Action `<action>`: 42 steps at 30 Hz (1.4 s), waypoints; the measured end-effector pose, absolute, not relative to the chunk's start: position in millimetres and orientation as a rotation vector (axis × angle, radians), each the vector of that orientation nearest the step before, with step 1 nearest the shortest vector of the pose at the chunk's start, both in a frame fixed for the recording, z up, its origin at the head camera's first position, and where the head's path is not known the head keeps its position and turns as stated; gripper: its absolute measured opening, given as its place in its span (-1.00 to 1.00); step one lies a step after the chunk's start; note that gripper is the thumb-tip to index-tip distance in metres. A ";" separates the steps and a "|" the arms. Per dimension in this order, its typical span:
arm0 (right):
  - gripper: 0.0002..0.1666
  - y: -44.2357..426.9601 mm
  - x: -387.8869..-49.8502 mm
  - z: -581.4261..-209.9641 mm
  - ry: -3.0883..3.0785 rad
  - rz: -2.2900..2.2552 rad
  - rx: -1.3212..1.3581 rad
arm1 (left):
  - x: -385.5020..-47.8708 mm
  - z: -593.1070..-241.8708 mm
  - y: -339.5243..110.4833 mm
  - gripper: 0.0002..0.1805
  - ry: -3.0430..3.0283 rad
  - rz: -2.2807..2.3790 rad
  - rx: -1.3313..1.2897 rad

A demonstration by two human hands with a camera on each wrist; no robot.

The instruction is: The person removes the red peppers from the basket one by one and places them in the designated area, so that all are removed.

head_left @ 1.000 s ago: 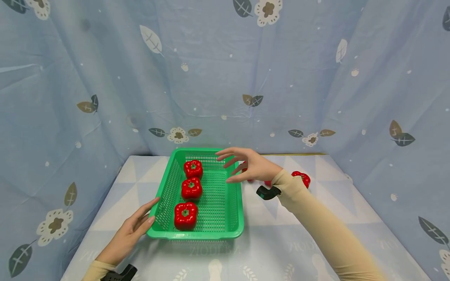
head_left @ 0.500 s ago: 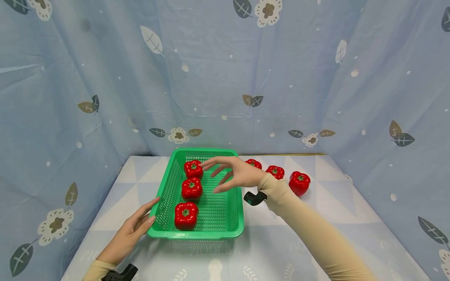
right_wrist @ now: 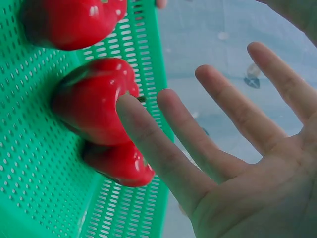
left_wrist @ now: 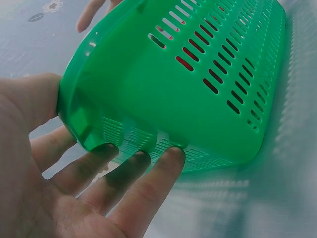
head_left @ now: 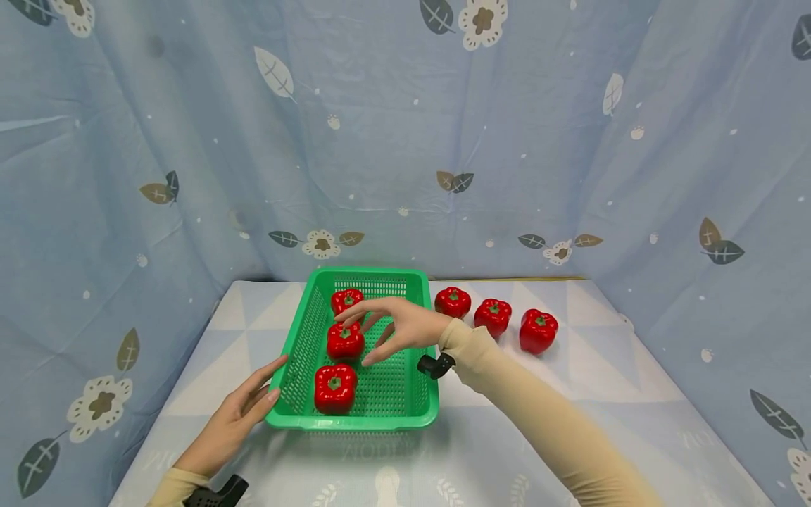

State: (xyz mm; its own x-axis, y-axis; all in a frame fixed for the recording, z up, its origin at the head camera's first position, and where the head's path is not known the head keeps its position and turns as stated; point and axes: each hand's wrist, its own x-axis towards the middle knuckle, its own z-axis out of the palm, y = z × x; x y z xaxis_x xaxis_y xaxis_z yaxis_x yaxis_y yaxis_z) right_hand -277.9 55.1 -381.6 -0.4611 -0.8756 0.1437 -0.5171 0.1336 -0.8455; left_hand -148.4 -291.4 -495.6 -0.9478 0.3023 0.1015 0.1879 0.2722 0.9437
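A green perforated basket [head_left: 355,424] holds three red bell peppers: a far one [head_left: 346,300], a middle one [head_left: 345,343] and a near one [head_left: 335,389]. At the basket's left near corner, my left hand [head_left: 223,426] touches the side with relaxed fingers; the left wrist view shows its thumb against the green rim [left_wrist: 74,91]. My right hand [head_left: 405,325] hovers over the basket, fingers spread and holding nothing, partly covering the far and middle peppers. In the right wrist view its index finger overlaps the middle pepper [right_wrist: 91,101]; contact cannot be told.
Right of the basket, three more red peppers stand on the patterned tabletop [head_left: 608,380] in a slanting row: left [head_left: 453,301], middle [head_left: 493,316] and right [head_left: 538,332]. A blue curtain [head_left: 405,141] with leaves and flowers hangs behind and beside the table.
My right hand has moved left and nearer, farther over the basket, uncovering the loose peppers on the right. My left hand and the basket have stayed in place.
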 end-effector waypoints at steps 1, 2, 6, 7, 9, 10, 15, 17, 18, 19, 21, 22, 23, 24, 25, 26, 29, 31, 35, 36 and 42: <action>-0.12 53.6 -278.1 -382.8 2.025 -1.254 -1.339 | -148.6 -495.8 -291.6 -0.37 2.424 1.777 0.471; -0.14 52.2 -278.3 -383.8 2.014 -1.250 -1.338 | -148.7 -495.9 -291.8 -0.37 2.424 1.776 0.472; -0.16 47.0 -279.4 -386.9 1.971 -1.227 -1.345 | -148.7 -495.7 -292.3 -0.37 2.433 1.763 0.469; -0.16 45.5 -279.9 -387.9 1.961 -1.225 -1.348 | -148.6 -495.7 -292.4 -0.37 2.434 1.762 0.465; -0.16 42.8 -281.1 -390.2 1.949 -1.221 -1.345 | -148.5 -495.4 -292.3 -0.37 2.438 1.759 0.458; -0.16 41.6 -281.2 -391.2 1.938 -1.224 -1.346 | -148.5 -495.3 -292.2 -0.37 2.438 1.757 0.455; -0.17 35.0 -280.9 -398.2 1.928 -1.206 -1.340 | -148.8 -495.9 -291.7 -0.37 2.444 1.750 0.453; -0.18 32.6 -280.0 -400.1 1.938 -1.192 -1.337 | -148.8 -496.4 -291.8 -0.37 2.445 1.753 0.461; -0.18 31.5 -279.6 -400.8 1.942 -1.185 -1.332 | -148.8 -496.7 -291.8 -0.37 2.446 1.755 0.465; -0.17 30.5 -279.3 -401.6 1.947 -1.177 -1.328 | -148.7 -496.9 -291.9 -0.37 2.447 1.755 0.469; -0.17 28.9 -278.8 -403.2 1.960 -1.157 -1.320 | -148.6 -497.2 -291.9 -0.37 2.449 1.757 0.473; -0.17 28.0 -278.6 -404.1 1.968 -1.146 -1.314 | -148.4 -497.2 -291.8 -0.38 2.450 1.757 0.474; -0.16 27.2 -278.4 -404.8 1.974 -1.133 -1.310 | -148.4 -497.2 -291.7 -0.38 2.450 1.757 0.474; -0.16 26.4 -278.1 -405.3 1.979 -1.121 -1.308 | -148.3 -497.1 -291.5 -0.38 2.451 1.756 0.474; -0.15 25.6 -278.0 -405.8 1.986 -1.107 -1.310 | -148.3 -496.9 -291.4 -0.37 2.450 1.756 0.474; -0.15 24.7 -277.7 -406.3 1.992 -1.093 -1.313 | -148.3 -496.7 -291.2 -0.37 2.450 1.758 0.474; -0.14 22.5 -276.3 -407.5 1.993 -1.071 -1.318 | -148.1 -496.3 -290.9 -0.37 2.446 1.759 0.472; -0.15 21.6 -275.3 -408.7 1.992 -1.067 -1.309 | -148.1 -495.8 -290.5 -0.37 2.439 1.760 0.472; -0.15 19.5 -273.2 -412.6 1.982 -1.061 -1.287 | -148.3 -495.1 -290.2 -0.37 2.429 1.761 0.472; -0.16 18.8 -272.8 -413.9 1.979 -1.056 -1.291 | -148.4 -495.0 -290.3 -0.37 2.428 1.762 0.472; -0.16 14.4 -270.6 -420.2 1.989 -1.012 -1.306 | -148.4 -495.4 -291.7 -0.37 2.437 1.754 0.478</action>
State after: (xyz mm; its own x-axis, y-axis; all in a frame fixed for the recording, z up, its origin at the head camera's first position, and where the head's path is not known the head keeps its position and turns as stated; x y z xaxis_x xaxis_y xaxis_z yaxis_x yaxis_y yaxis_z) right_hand -270.6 14.4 -420.2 -0.3777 -0.9250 -0.0405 -0.5120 0.2451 -0.8233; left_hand -148.4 -291.7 -495.4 -0.9455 0.3098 0.0999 0.1932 0.2871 0.9382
